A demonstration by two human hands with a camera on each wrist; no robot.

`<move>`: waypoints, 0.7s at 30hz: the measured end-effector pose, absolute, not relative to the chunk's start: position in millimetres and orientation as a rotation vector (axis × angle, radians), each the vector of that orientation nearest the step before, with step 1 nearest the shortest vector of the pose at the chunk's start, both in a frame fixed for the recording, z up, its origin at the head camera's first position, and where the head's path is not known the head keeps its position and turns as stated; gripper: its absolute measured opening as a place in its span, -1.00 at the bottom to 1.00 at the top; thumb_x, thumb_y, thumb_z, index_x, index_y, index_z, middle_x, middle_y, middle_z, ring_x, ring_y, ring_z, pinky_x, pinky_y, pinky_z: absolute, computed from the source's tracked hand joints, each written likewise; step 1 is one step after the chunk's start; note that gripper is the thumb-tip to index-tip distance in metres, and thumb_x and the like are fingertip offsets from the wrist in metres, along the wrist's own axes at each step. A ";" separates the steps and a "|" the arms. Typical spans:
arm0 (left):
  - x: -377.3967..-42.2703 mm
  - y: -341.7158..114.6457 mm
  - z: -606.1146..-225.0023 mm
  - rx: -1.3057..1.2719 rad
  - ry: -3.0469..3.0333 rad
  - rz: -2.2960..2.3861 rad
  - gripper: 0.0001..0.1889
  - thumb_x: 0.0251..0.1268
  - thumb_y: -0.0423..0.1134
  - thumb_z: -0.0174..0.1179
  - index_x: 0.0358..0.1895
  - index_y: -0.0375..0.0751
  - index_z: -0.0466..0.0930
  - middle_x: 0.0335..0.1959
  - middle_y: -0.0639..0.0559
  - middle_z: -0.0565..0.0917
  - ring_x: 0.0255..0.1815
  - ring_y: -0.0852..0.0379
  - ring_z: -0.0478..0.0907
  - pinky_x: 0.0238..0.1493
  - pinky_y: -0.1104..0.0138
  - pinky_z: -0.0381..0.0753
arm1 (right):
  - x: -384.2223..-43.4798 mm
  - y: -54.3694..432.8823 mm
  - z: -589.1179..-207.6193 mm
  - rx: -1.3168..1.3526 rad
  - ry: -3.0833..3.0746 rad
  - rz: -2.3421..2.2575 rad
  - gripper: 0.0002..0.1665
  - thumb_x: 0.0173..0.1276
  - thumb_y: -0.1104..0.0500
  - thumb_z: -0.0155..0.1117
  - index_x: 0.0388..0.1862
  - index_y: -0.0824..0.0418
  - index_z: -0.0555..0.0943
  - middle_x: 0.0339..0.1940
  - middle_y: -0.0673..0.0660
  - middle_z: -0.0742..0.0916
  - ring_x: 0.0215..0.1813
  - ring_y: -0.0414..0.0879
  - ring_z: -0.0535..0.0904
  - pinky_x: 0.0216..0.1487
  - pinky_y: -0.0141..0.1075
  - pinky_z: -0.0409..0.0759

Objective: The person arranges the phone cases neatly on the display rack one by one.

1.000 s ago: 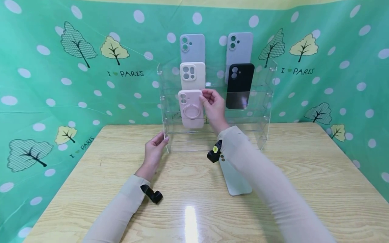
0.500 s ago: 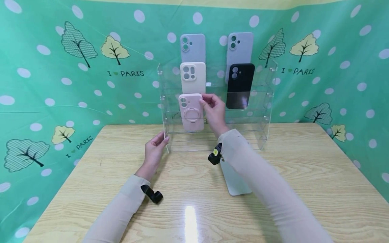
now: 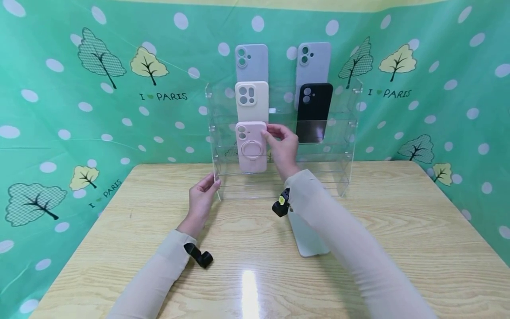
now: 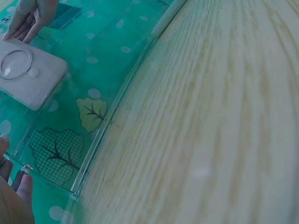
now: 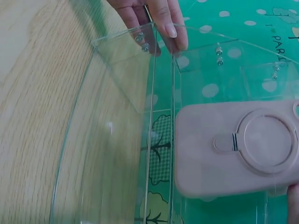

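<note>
My right hand (image 3: pixel 283 148) pinches the upper right edge of a pink phone case (image 3: pixel 252 148) with a ring on its back. The case stands upright in a lower tier of a clear acrylic rack (image 3: pixel 279 190), its bottom behind a clear front strip. In the right wrist view the pink phone case (image 5: pixel 210 149) lies against the clear panel. My left hand (image 3: pixel 201 197) grips the rack's left side panel near its base, thumb on one face and fingers on the other; the right wrist view shows those fingers (image 5: pixel 163 23) at the panel edge.
Above the pink case stand a cream case (image 3: pixel 253 110) and a grey-blue case (image 3: pixel 259 68). To the right are a black case (image 3: pixel 314 110) and another grey-blue case (image 3: pixel 316 62). A pale green case (image 3: pixel 307 235) lies on the wooden table (image 3: pixel 239 248), partly under my right forearm.
My right hand has lowered the pink case slightly into the rack's tier, most of it between the first two frames. My left hand has stayed on the side panel.
</note>
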State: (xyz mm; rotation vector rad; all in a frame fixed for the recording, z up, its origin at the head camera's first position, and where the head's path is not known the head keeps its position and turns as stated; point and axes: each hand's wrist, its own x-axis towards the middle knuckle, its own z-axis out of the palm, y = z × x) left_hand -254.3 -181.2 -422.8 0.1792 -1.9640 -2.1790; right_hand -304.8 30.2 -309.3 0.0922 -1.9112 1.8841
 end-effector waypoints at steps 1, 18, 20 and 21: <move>-254.3 -181.2 -422.9 0.177 -1.962 -2.180 -0.57 0.27 -0.29 0.22 0.20 -0.27 0.46 0.19 -0.26 0.51 -0.04 0.26 0.56 0.08 0.50 0.53 | -304.4 29.4 -309.2 0.076 -1.909 1.879 -0.71 0.19 0.21 0.39 -0.11 0.26 0.64 -0.14 0.13 0.72 -0.10 -0.10 0.57 -0.05 -0.40 0.60; -252.0 -180.5 -421.7 0.174 -1.959 -2.181 -0.57 0.27 -0.29 0.22 0.19 -0.27 0.46 0.18 -0.26 0.51 -0.05 0.28 0.56 0.09 0.49 0.52 | -300.8 25.3 -309.6 -0.017 -1.826 1.919 -0.73 0.16 0.23 0.41 -0.17 0.32 0.65 -0.21 0.18 0.71 -0.24 -0.16 0.57 -0.13 -0.41 0.62; -252.3 -180.8 -421.7 0.178 -1.966 -2.178 -0.57 0.27 -0.28 0.22 0.20 -0.26 0.46 0.19 -0.26 0.50 -0.03 0.27 0.56 0.10 0.49 0.52 | -300.3 27.4 -310.2 -0.017 -1.813 1.942 -0.71 0.16 0.22 0.41 -0.15 0.33 0.64 -0.21 0.17 0.71 -0.23 -0.16 0.57 -0.13 -0.42 0.61; -252.2 -180.9 -421.6 0.180 -1.968 -2.179 -0.57 0.27 -0.28 0.22 0.20 -0.26 0.46 0.19 -0.26 0.50 -0.03 0.27 0.55 0.10 0.49 0.52 | -300.0 28.6 -310.4 -0.015 -1.806 1.953 -0.70 0.16 0.22 0.41 -0.14 0.34 0.64 -0.20 0.18 0.71 -0.23 -0.17 0.57 -0.13 -0.42 0.61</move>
